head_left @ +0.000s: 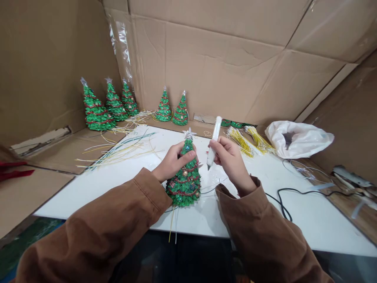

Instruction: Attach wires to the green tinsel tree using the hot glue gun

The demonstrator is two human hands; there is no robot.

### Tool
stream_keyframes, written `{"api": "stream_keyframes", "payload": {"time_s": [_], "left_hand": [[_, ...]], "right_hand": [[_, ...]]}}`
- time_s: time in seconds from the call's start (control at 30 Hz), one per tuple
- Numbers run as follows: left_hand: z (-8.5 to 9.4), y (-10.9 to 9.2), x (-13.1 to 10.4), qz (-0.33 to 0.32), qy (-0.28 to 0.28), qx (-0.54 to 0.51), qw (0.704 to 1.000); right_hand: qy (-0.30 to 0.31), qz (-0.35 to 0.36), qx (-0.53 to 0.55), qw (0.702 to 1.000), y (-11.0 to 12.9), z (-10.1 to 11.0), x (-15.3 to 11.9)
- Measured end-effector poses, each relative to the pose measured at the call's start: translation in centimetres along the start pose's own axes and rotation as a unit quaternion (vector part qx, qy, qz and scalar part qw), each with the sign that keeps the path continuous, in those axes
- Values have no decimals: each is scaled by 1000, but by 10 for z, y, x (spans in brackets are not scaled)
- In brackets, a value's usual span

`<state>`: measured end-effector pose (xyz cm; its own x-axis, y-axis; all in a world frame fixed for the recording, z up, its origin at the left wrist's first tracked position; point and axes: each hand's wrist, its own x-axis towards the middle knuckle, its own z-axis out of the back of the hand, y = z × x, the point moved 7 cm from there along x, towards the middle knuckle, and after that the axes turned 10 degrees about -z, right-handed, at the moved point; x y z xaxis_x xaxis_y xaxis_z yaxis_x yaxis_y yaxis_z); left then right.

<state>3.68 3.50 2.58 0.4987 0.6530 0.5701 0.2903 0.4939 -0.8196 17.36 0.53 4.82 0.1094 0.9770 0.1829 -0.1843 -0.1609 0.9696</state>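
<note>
A small green Christmas tree (184, 182) with red garlands, gold balls and a clear star on top stands upright near the front of the white board (141, 177). My left hand (176, 160) is wrapped round its upper part, just below the star. In my right hand (228, 157), to the right of the tree, is a white pen-like tool (216, 131), its dark tip pointing down and apart from the tree. Yellow and white wires (173, 226) hang from the tree's base over the board's front edge.
More trees (96, 110) stand at the back left and back centre (163, 107). Loose wires (123, 147) lie on the left, wire bundles (243, 141) and a white plastic bag (297, 137) at the back right. A black cable (309, 192) crosses the right side. Cardboard walls surround the board.
</note>
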Motion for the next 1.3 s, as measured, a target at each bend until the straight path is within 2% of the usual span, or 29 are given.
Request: {"api": "stream_keyframes", "payload": {"time_s": [0.07,0.13,0.17,0.2,0.27,0.33,0.4,0.43,0.5,0.53,0.6,0.63,0.7,0.8,0.9,0.97,1.03,1.13,1.3], "left_hand": [[4,2,0,9,-13,-15,1000],[8,5,1,17,-27,-44,999],[10,7,2,20,-31,-61,997],[11,8,2,20,-35,-77,996],[14,9,4,12,-35,-105,994],[14,8,5,2,-25,-124,992],[14,6,6,-5,-14,-127,992],[14,4,6,-9,-11,-126,992],[14,1,7,-16,-17,-130,991],[14,-1,7,-20,-22,-137,990],[14,-4,7,-25,-29,-157,987],[14,-4,7,-23,-27,-166,985],[11,-3,6,-11,-15,-176,984],[15,-2,7,-21,-18,-143,989],[30,-3,10,-64,-76,-39,994],[38,0,10,-60,-113,14,992],[41,6,11,-39,-132,30,990],[39,12,10,-19,-140,20,990],[24,16,7,4,-119,-31,992]], "right_hand": [[62,-15,-100,993,-12,-4,2],[138,-40,-237,961,-31,-14,-1],[158,-55,-305,937,-41,-17,-2],[155,-70,-367,914,-50,-17,-3],[103,-91,-459,878,-59,-13,-3],[40,-85,-485,870,-57,-9,-1],[17,-65,-429,901,-49,-8,1],[32,-57,-368,928,-46,-11,2],[125,-44,-211,968,-42,-23,1],[195,-35,-134,971,-39,-34,-1],[325,-18,-15,945,-35,-55,-10],[368,-16,20,930,-35,-63,-14],[386,-30,58,920,-38,-72,-17],[321,-49,53,944,-45,-70,-12],[218,-31,-16,975,-48,-57,-4],[129,-9,-80,988,-48,-45,1],[51,9,-125,991,-48,-38,2],[-29,24,-146,989,-48,-35,-1],[-96,71,-162,980,-38,-40,-18]]}}
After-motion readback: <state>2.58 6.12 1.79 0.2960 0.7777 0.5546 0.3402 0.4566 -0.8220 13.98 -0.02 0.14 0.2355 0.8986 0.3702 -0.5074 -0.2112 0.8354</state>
